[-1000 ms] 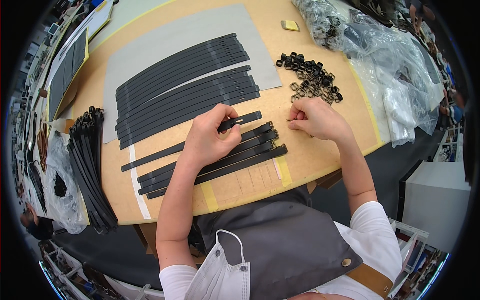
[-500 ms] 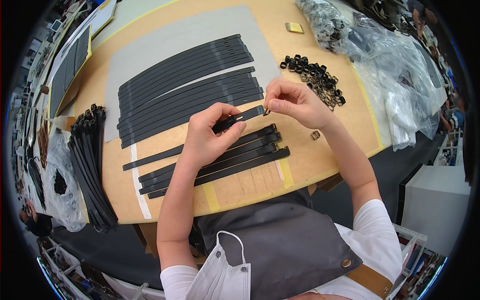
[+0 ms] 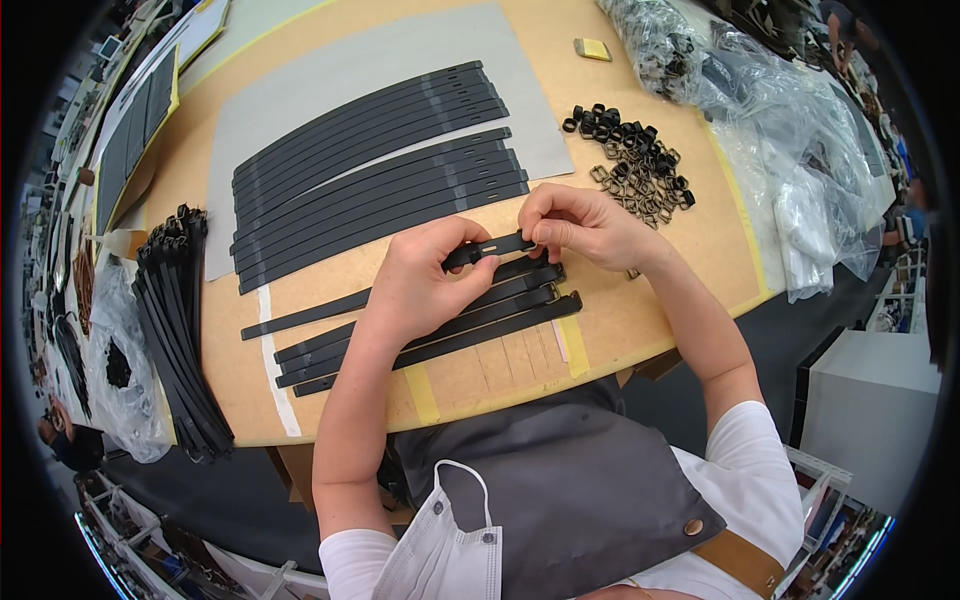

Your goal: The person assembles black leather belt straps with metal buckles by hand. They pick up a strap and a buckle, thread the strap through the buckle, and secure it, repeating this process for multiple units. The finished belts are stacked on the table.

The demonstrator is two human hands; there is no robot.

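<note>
A black strap (image 3: 508,243) with a slot near its end is held up above the table. My left hand (image 3: 425,278) is closed round it, thumb on top, beside a black keeper loop (image 3: 461,258). The strap's end is pinched by my right hand (image 3: 592,228), whose fingers mostly hide the small metal buckle there. Just under my hands lie several straps (image 3: 470,318), the visible right ends fitted with buckles. Flat black straps (image 3: 375,125) rest in two side-by-side groups on a grey sheet (image 3: 300,70) farther off.
To the right is a pile of metal buckles (image 3: 640,192) and black loops (image 3: 600,122). Clear plastic bags (image 3: 770,150) lie beyond it. A bundle of black straps (image 3: 170,320) hangs over the table's left edge. A small yellow-topped block (image 3: 593,49) sits at the back.
My right hand has come slightly down, its fingers now folded over the strap's end and covering the buckle that showed before. My left hand has tilted the strap flatter.
</note>
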